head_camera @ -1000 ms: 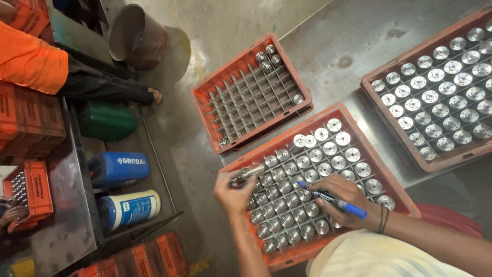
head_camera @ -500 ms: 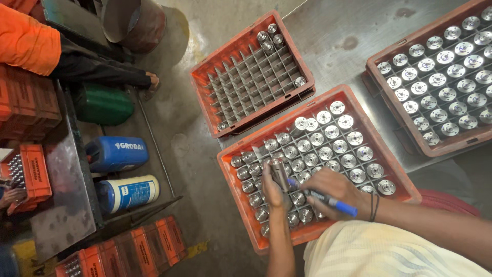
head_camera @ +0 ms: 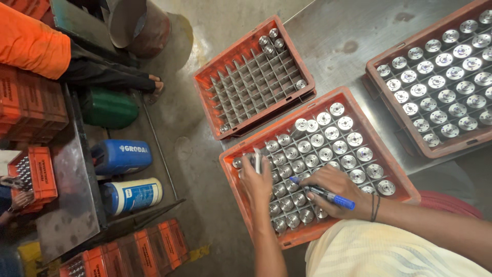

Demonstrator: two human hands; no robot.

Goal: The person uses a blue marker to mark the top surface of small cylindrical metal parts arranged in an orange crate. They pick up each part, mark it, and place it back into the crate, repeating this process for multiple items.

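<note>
Near orange crate (head_camera: 394, 177) on the table (head_camera: 338, 41), judged nearly full of shiny round-capped metal cylinders (head_camera: 328, 154); left hand (head_camera: 258, 179) fingers pinch one cylinder upright over the near-left cells, right hand (head_camera: 333, 192) fingers clenched round a blue marker (head_camera: 323, 193), few cells apparently left.

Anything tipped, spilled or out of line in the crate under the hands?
Nothing spilled. In the near orange crate the metal parts sit upright in their cells. The left hand holds one slim metal piece above the rows; the right hand grips a blue marker.
</note>
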